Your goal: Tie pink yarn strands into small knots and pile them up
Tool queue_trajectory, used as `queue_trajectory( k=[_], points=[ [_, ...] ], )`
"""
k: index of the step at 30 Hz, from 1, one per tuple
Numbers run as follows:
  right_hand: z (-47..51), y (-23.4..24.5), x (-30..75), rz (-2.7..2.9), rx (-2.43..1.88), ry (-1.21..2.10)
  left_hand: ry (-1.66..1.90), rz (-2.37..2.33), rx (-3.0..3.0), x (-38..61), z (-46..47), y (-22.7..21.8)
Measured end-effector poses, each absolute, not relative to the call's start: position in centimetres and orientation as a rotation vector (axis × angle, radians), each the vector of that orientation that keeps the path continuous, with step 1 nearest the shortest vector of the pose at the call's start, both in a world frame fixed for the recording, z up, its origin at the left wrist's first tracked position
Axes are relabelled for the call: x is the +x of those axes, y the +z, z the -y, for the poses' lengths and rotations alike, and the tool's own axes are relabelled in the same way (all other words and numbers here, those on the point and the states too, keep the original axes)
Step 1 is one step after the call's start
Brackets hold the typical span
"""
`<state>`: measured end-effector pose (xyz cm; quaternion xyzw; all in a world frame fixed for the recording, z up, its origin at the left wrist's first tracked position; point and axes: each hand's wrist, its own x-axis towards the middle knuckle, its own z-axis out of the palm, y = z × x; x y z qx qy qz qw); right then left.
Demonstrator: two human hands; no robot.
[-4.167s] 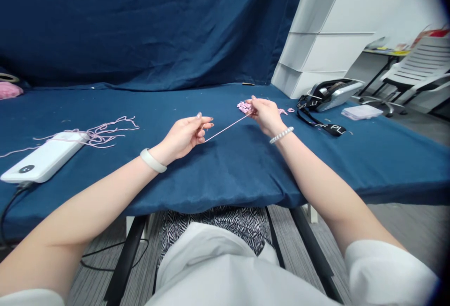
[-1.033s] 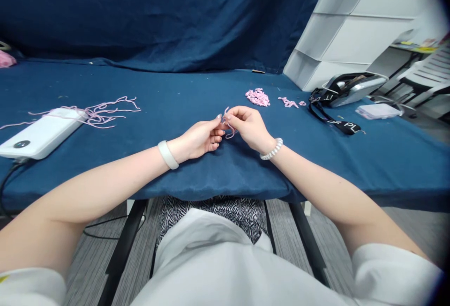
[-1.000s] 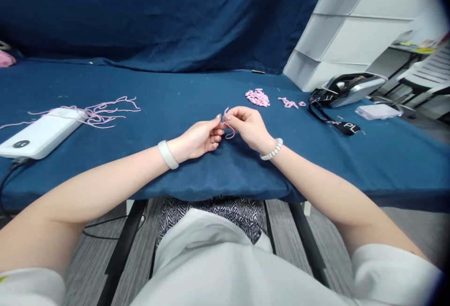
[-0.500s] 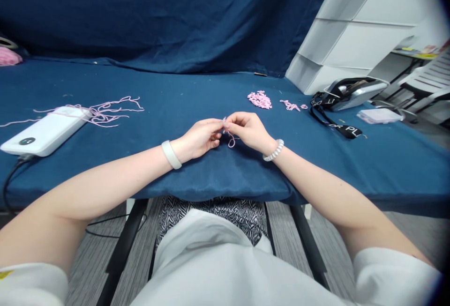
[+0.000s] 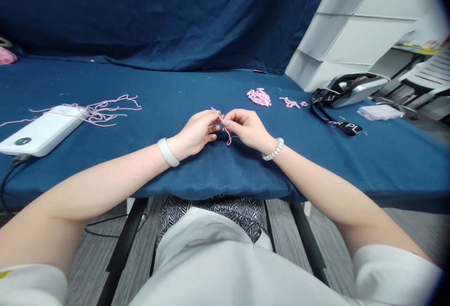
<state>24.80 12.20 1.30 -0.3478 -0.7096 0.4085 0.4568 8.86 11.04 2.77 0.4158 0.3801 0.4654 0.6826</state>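
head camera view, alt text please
The left hand and right hand pinch a short pink yarn piece over a blue cloth-covered table, with a heap of pink yarn bits beyond them and loose pink strands over a white power bank.

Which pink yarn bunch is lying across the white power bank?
The long loose pink yarn strands at left drape over the white power bank; the heap of short pink yarn pieces lies apart from it.

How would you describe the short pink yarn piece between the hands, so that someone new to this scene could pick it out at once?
On the blue-covered table, find the left hand and right hand meeting near the front edge. The short strand of pink yarn is caught between their fingertips. Unlike the heap of pink yarn bits beyond, it alone is in the hands.
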Motion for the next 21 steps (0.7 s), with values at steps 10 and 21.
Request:
queue_trajectory(
  k=[10, 21],
  points=[
    [-12.18, 1.24, 24.81, 1.769, -0.868, 1.096, 1.138, -0.887, 0.923, 8.33, -11.75, 2.68],
    [-12.22, 1.07, 24.87, 1.776, -0.907, 1.130, 1.079, -0.758, 0.895, 8.00, -11.90, 2.83]
  ],
)
